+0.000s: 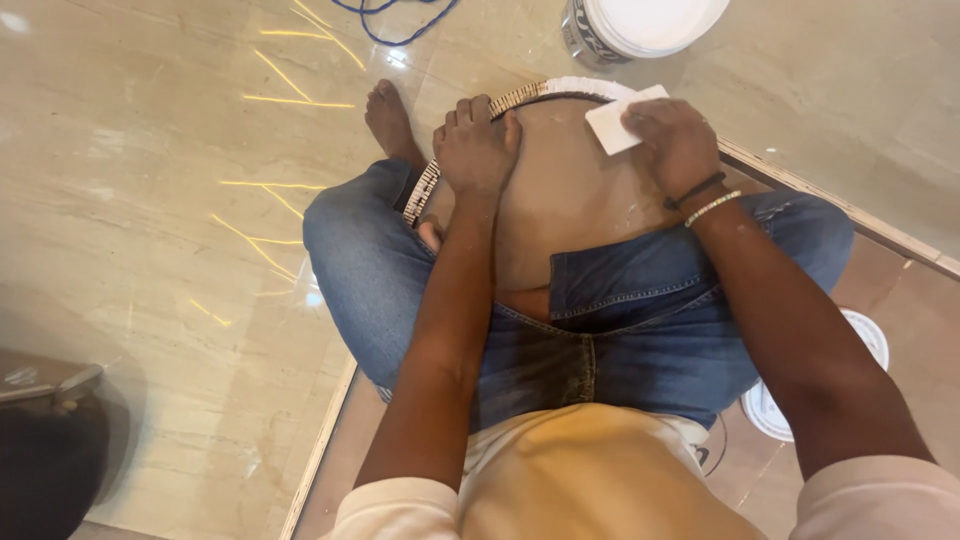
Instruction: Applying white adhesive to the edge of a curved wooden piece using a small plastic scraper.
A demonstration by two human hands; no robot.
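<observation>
I sit cross-legged on the floor in blue jeans, with a round beige board (565, 195) resting on my lap. Its far rim carries a patterned strip edging (470, 135) of small light and dark squares. My left hand (475, 145) presses flat on the board's left far edge, fingers curled over the rim. My right hand (675, 140) grips a small white rectangular scraper card (618, 122) against the board's right far edge. A dark band and a beaded bracelet sit on my right wrist.
A white plastic bucket (640, 25) stands just beyond the board. A blue cable (395, 20) loops on the marble floor at the top. A white round lid (775, 405) lies by my right knee. A dark object (45, 450) sits at the lower left.
</observation>
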